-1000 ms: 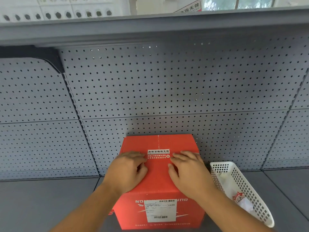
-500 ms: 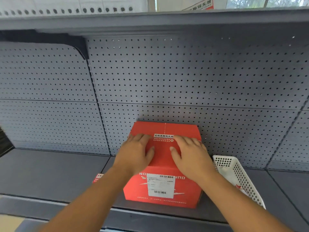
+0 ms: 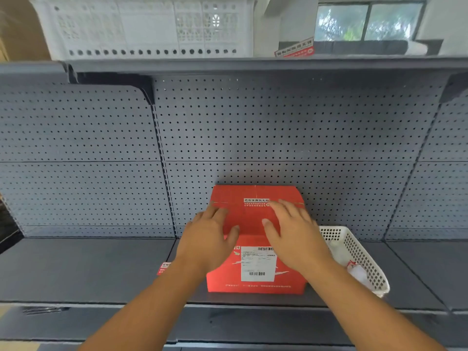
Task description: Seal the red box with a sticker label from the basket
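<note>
A red box stands on the grey shelf against the pegboard, with a white shipping label on its front. A red-and-white sticker label lies across the seam of its closed top flaps. My left hand rests flat at the box's top left edge, fingers spread. My right hand lies flat on the top right, its fingertips at the sticker's right end. Neither hand holds anything. A white perforated basket sits right of the box with paper scraps inside.
Another red sticker lies on the shelf left of the box, partly behind my left wrist. A white crate and one more red label sit on the upper shelf. Grey pegboard backs the bay.
The camera has pulled back and tilted up, so the upper shelf shows. Both hands slid apart toward the box's side edges and down over its front edge.
</note>
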